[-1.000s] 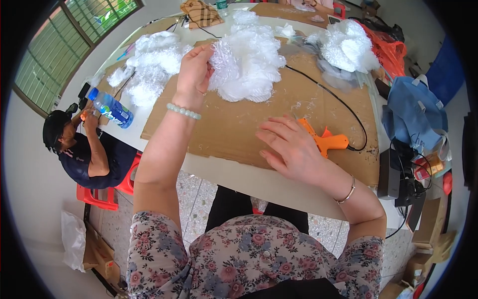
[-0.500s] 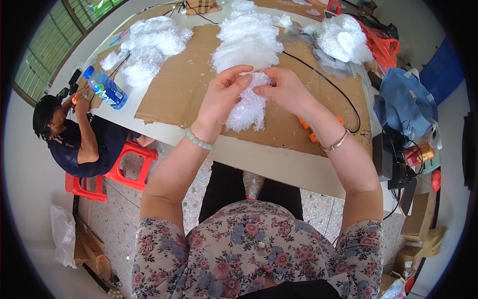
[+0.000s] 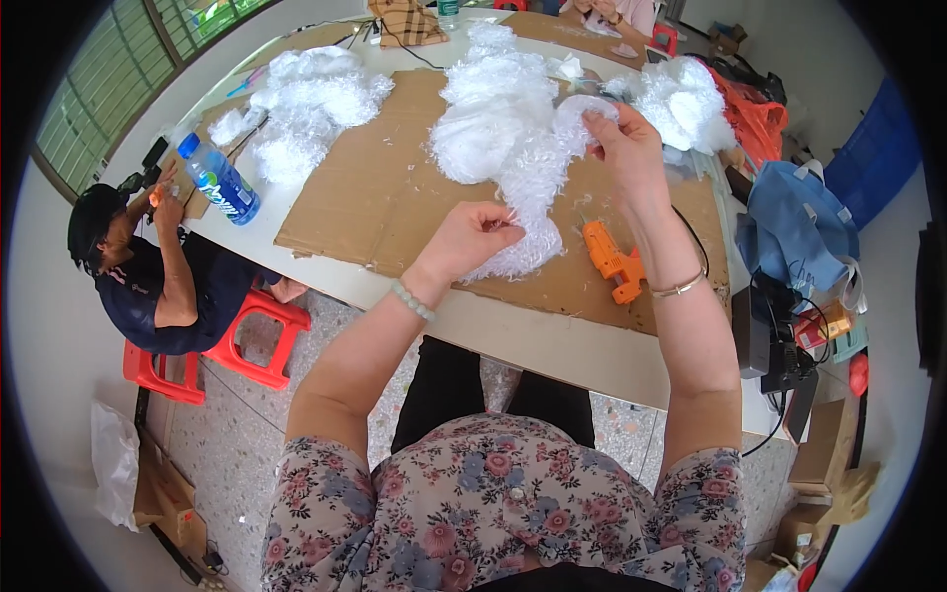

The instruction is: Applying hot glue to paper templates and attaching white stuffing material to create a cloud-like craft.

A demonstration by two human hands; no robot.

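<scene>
A long white fluffy strip stretches between my two hands above the brown cardboard sheet. My left hand pinches its lower end near the table's front edge. My right hand holds the upper end, raised further back. A large white fluffy pile lies on the cardboard just behind the strip. An orange glue gun lies on the cardboard below my right wrist, its black cord running off to the right.
More white fluff lies at the back left and back right. A blue-capped water bottle stands at the table's left end. Another person sits on a red stool at left. Blue bag and boxes at right.
My hands have drawn apart, pulling the white strip out long: the right hand rose toward the back, the left stayed low. One second ago my right hand rested by the glue gun.
</scene>
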